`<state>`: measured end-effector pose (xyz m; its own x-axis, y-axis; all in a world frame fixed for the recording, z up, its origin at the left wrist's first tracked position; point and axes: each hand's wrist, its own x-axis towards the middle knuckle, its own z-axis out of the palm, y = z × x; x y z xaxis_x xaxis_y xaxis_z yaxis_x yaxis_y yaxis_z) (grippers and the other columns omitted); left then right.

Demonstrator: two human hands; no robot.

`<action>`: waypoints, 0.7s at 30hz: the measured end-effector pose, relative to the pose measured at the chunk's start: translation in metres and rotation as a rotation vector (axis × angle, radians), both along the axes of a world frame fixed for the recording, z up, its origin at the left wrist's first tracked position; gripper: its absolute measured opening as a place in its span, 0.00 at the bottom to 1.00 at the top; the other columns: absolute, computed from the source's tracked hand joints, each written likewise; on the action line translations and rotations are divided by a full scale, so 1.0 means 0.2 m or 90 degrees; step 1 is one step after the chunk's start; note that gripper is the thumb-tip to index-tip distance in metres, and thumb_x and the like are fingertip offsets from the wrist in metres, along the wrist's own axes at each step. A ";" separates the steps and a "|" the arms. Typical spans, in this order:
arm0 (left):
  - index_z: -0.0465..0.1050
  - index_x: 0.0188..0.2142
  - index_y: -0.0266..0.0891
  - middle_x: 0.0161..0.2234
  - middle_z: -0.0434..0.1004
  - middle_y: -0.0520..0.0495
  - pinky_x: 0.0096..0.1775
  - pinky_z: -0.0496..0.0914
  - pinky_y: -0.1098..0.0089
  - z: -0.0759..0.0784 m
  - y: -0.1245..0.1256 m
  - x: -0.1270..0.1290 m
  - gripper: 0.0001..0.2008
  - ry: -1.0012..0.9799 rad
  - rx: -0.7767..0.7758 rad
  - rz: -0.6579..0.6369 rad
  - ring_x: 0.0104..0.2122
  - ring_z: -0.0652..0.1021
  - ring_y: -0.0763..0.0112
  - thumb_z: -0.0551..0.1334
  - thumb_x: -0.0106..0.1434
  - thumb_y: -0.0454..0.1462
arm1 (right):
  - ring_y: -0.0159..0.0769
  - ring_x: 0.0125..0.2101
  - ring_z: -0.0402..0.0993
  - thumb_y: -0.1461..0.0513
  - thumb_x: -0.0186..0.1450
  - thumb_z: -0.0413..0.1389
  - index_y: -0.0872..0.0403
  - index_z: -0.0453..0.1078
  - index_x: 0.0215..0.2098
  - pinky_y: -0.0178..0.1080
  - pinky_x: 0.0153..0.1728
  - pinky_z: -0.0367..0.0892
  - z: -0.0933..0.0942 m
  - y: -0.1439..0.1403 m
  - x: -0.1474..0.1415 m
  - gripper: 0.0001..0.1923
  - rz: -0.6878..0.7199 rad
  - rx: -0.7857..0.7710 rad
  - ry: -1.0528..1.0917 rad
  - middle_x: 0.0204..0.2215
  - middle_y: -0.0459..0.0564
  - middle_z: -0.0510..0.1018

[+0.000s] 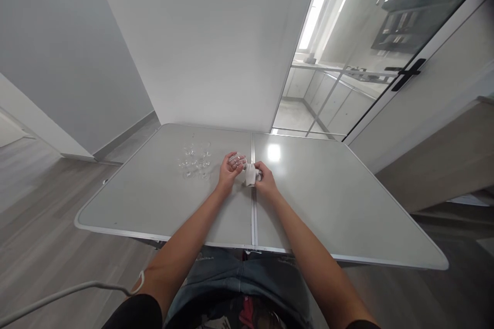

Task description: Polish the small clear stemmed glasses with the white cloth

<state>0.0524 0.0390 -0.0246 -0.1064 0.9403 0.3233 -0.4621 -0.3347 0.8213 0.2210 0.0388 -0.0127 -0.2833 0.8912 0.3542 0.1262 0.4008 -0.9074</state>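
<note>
- Over the pale grey, metal-edged worktop (316, 200): clear, rounded, glass-like vessel (237, 160); left hand (227, 169), fingers curled around it.
- Beside it: white, folded, cloth-like piece (250, 176); right hand (265, 179), fingers pinching it.
- Advisable: light, even grip; vessel kept low.

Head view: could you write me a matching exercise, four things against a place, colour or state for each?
1. Left hand
2. Right hand
3. Group of clear pieces
4. Door handle

A. Black, beyond the table to the right
B. On the table's left half
C. Around a clear item
D. Gripping a white cloth

Pairs: 1-C, 2-D, 3-B, 4-A
</note>
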 end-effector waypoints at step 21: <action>0.64 0.56 0.42 0.54 0.77 0.35 0.52 0.72 0.58 0.00 0.00 -0.01 0.33 0.003 -0.025 -0.003 0.47 0.81 0.61 0.75 0.55 0.44 | 0.31 0.27 0.62 0.63 0.51 0.58 0.51 0.67 0.37 0.34 0.30 0.58 0.03 -0.03 0.00 0.15 0.009 0.006 -0.044 0.28 0.42 0.71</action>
